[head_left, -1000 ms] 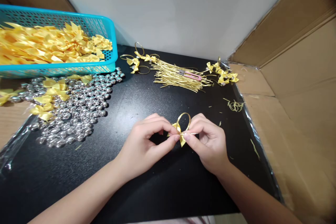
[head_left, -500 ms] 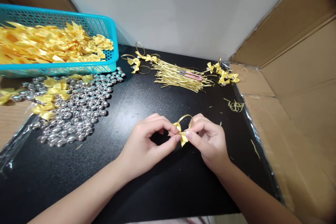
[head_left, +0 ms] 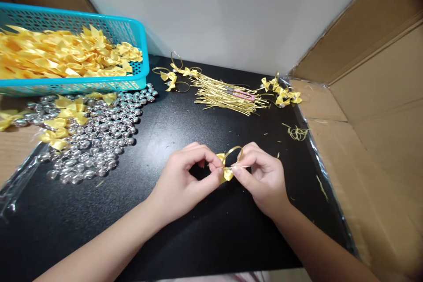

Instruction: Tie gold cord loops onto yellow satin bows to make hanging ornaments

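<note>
Over a glossy black surface [head_left: 158, 242], the left hand [head_left: 185, 174] pinches a yellow satin ribbon bow [head_left: 228, 176] with a round shiny gold wire loop [head_left: 236, 147] between closed fingers; the right hand [head_left: 264, 176] grips a thin gold wire end [head_left: 245, 167] beside it. Silver oval beads [head_left: 99, 134] lie leftward, near a turquoise perforated plastic basket [head_left: 144, 48] of yellow bows [head_left: 66, 55].

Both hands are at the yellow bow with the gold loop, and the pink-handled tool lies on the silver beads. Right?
Not quite: the head view shows the pink-handled tool lying on the gold strips. The left hand and right hand are indeed at the yellow bow with the gold loop.
</note>
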{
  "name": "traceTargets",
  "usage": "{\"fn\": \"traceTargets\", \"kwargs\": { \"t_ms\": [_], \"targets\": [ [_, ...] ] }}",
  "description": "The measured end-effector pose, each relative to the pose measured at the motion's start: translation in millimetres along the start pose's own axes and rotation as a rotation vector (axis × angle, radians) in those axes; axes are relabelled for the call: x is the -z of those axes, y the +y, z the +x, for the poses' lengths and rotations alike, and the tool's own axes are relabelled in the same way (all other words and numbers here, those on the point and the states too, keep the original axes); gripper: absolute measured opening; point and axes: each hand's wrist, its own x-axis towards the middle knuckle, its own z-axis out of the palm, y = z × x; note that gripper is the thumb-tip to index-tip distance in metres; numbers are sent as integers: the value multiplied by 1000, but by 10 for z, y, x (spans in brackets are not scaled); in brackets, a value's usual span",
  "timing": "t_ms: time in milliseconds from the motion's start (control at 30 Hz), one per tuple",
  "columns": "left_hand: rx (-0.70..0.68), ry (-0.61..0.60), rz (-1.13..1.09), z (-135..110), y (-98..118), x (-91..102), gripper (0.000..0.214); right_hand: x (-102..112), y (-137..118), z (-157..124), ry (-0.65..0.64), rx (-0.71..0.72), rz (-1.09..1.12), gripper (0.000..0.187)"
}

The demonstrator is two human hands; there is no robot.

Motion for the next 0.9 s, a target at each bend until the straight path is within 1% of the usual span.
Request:
{"fn": "traceTargets", "kwargs": {
  "t_ms": [167,267,300,367,400,433,533,600,667,800,900],
  "targets": [
    [-4,2,-4,-7,2,3,13,-10,-2,8,-11,27,-52,17],
    [2,-6,10,-10,-2,7,13,31,1,4,1,66,-154,10],
    [5,-9,17,-10,-1,8,13,56,-2,3,15,96,-180,14],
    [15,-28,30,-9,2,8,13,115,-22,8,19,167,-204,33],
    [17,-42,35,-9,3,7,13,144,-37,17,-14,192,-211,38],
    [18,-59,38,-9,2,5,13,167,-53,30,-70,200,-220,39],
    [25,-111,26,-10,-6,0,13,200,-89,90,-307,114,-237,29],
    [47,-140,18,-11,-11,0,12,196,-96,128,-391,77,-193,17],
    [77,-161,2,-11,-9,5,10,186,-96,150,-406,58,-133,10],
    [133,-181,-54,-4,9,17,11,172,-103,150,-405,-33,-94,12],
    [148,-181,-82,1,17,23,12,165,-95,131,-443,-73,-52,14]
  ]
}}
